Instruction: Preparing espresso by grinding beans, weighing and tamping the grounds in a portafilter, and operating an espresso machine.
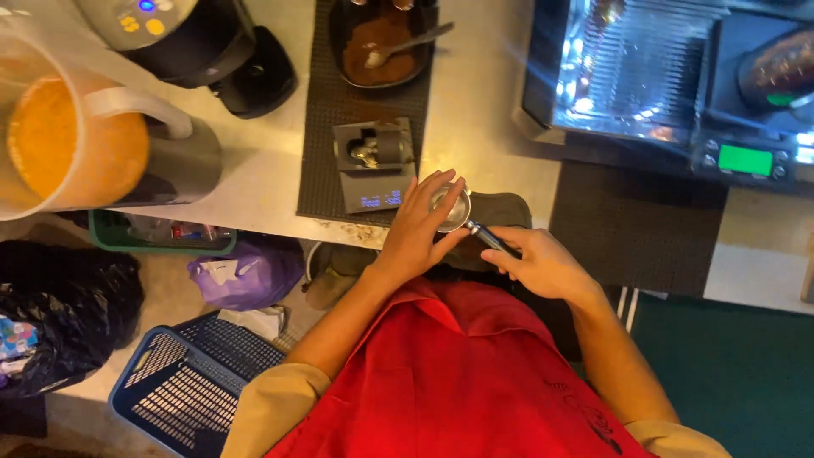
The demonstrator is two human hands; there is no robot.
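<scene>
Portafilter (454, 210) is held at the edge of the surface (483, 110), just by the small scale (377, 174). Right hand (543, 263) has its grip closed round the handle, left hand (420, 229) cups the basket, fingers over the rim. Can't tell if it's dosed yet; the tray of grounds (377, 47) sits further back with a spoon in it

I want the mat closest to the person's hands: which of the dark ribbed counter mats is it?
The right mat, below the espresso machine, beside the right hand; the other mat holds the scale.
</scene>
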